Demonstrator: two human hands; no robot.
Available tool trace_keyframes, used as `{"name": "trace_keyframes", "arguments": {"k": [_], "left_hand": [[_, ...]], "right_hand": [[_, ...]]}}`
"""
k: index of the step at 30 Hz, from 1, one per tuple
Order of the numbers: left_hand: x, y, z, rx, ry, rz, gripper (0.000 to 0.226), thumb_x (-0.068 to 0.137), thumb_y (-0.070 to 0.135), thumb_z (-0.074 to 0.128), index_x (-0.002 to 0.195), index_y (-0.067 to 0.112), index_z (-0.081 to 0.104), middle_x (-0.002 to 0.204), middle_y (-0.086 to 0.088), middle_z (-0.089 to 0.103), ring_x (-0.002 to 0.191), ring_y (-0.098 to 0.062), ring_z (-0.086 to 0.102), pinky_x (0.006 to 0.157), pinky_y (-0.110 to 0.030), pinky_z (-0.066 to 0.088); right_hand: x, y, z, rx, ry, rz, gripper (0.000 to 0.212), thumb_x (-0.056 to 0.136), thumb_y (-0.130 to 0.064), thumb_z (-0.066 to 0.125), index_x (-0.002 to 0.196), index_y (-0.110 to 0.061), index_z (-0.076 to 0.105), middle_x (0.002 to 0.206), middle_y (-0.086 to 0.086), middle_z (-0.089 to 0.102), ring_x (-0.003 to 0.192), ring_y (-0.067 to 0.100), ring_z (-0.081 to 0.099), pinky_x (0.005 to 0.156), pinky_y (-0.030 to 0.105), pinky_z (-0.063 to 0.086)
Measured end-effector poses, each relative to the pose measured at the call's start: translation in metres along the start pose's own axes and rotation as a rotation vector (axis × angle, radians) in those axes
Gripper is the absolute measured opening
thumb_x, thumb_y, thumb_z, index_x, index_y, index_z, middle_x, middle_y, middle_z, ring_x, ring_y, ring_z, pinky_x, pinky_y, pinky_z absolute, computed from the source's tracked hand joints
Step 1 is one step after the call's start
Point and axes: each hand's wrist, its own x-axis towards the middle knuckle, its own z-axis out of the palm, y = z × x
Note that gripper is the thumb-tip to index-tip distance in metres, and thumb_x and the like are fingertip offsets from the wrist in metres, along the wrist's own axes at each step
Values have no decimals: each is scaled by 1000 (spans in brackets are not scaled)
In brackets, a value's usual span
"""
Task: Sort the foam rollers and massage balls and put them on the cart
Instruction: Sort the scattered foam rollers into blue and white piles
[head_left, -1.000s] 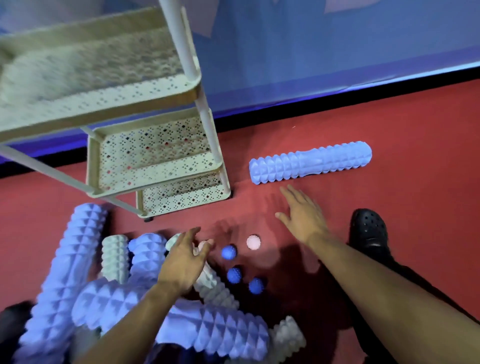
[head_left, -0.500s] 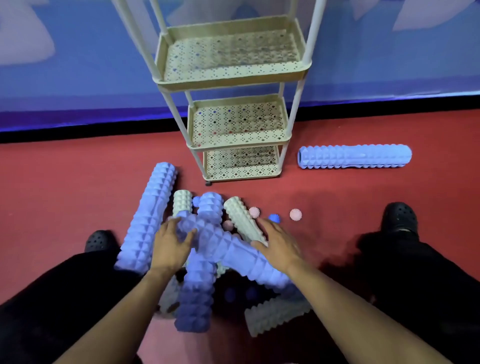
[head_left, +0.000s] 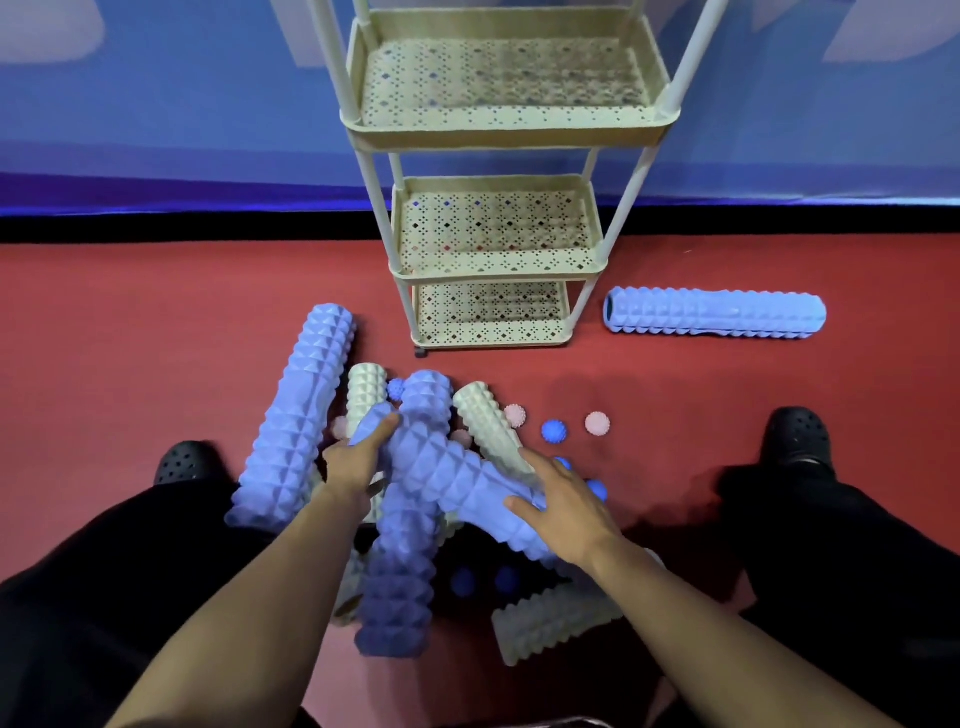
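A cream three-shelf cart (head_left: 509, 137) stands ahead on the red floor, its perforated shelves bare. Below it lies a pile of studded foam rollers. My left hand (head_left: 358, 460) grips the upper end of a blue roller (head_left: 452, 478) that lies slantwise on the pile. My right hand (head_left: 566, 504) rests on its lower end with fingers nearly straight. A long blue roller (head_left: 301, 415) lies left and another blue roller (head_left: 402, 577) runs toward me. Cream rollers (head_left: 488, 431) poke out between them. Spiky pink balls (head_left: 597, 423) and blue balls (head_left: 554, 431) sit right of the pile.
One blue roller (head_left: 717, 313) lies alone to the right of the cart's foot. My black shoes (head_left: 187, 461) (head_left: 797, 434) flank the pile, legs in black trousers. A blue wall with a black base strip runs behind the cart.
My view swung from the floor beside the cart to facing it. Both hands came down onto the slanted blue roller; the left closed round its upper end.
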Motion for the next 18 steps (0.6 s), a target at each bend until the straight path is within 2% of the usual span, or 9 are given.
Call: {"name": "trace_keyframes", "arguments": {"k": [3,5,7,9,11,15,18], "left_hand": [[-8,8,6,16,3,90,108,51,52,96,136,11,44,125,-6,62,106,-24,67,77,-47,63],[-16,15,11,52,-8,154,101,53,54,94,133,11,49,120,-9,65,101,-21,68,78,-50,63],[-25,25,13,63,-23,221,81,56,56,92,117,10,63,110,-15,71,92,-21,70,78,-55,62],[-35,34,14,18,-45,267,57,60,54,90,97,17,69,97,-6,77,92,-26,74,78,-56,62],[-45,42,19,-47,-55,287,47,63,52,89,90,20,68,85,3,78,95,-28,74,78,-54,62],[-66,51,39,-96,-56,272,64,62,55,88,106,13,69,98,-6,78,88,-24,77,74,-46,64],[-78,53,63,-117,-96,286,73,63,56,88,114,8,67,104,-8,77,87,-21,77,70,-41,64]], "right_hand": [[5,-2,-4,7,-5,1,69,93,-51,61,154,-37,32,153,-12,43,138,14,42,108,30,38],[6,-4,-7,59,3,7,69,92,-49,64,153,-36,33,152,-12,44,136,13,44,109,31,39],[6,-6,-13,96,21,0,72,91,-47,67,153,-31,34,152,-12,44,138,13,44,109,28,38],[6,-8,-22,115,41,-16,74,90,-45,70,153,-30,35,151,-9,46,139,13,43,111,28,36],[7,-11,-36,121,61,-41,75,88,-47,71,153,-31,36,151,-7,46,140,13,42,113,33,36],[14,-9,-72,41,128,-95,79,86,-51,72,153,-28,36,152,-2,46,140,20,41,114,38,35],[17,0,-98,-71,145,-95,86,83,-56,73,155,-30,33,155,-3,42,143,22,38,116,35,30]]}}
